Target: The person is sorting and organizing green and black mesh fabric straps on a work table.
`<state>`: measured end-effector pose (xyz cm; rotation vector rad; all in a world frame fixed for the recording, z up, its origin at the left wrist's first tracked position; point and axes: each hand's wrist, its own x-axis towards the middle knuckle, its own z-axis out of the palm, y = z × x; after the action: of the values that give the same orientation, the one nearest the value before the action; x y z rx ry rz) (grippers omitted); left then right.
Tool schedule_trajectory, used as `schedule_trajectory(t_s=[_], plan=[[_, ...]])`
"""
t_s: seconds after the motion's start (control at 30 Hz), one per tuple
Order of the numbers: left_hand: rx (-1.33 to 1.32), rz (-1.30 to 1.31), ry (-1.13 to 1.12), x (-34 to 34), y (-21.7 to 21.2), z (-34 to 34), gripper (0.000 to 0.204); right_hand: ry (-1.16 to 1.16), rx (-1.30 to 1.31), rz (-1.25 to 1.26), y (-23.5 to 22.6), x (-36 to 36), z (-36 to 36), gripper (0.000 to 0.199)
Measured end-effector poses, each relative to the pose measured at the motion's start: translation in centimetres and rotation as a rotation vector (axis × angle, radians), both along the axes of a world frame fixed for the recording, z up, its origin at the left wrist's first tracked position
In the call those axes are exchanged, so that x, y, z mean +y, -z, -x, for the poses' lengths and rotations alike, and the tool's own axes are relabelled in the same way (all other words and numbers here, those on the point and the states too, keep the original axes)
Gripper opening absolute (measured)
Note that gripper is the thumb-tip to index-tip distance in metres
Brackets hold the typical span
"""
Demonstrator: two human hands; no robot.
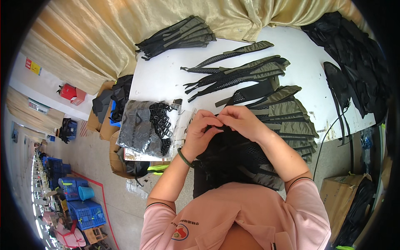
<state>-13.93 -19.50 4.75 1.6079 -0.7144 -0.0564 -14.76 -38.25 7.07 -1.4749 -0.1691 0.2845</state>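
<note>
My left hand (203, 131) and my right hand (241, 121) meet over my lap at the table's near edge. Both are closed, with thumbs and fingers pinched on the end of a black strap (227, 128). The fingers cover what lies between their tips. Below them, a pile of black mesh fabric (229, 154) rests across my lap. To the right, several padded straps in grey-green and black (291, 112) fan out on the table. Left of my left hand, a clear plastic bag (139, 129) holds many black plastic buckles (161, 125), some showing at its mouth.
Farther back on the white table (166, 79) lie more padded straps (246, 68) and a stacked bundle (179, 35). Black fabric (350, 62) is heaped at the right, a cord hanging down. Cardboard boxes (339, 200) stand beside the table; a curtain (91, 37) hangs behind.
</note>
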Motion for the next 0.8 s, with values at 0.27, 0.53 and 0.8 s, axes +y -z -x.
schedule_trajectory(t_s=[0.27, 0.53, 0.8], plan=[[0.308, -0.28, 0.058, 2.7, -1.0, -4.3, 0.038, 0.345, -0.464, 0.69, 5.7, -7.6, -11.8, 0.016], [-0.367, -0.993, -0.513, 3.5, 8.5, -19.4, 0.018, 0.079, -0.491, 1.705, 10.2, -10.5, -21.1, 0.025], [-0.44, -1.292, -0.47, 3.5, 10.8, -22.4, 0.014, 0.141, -0.817, 1.714, 11.5, -12.5, -21.2, 0.016]])
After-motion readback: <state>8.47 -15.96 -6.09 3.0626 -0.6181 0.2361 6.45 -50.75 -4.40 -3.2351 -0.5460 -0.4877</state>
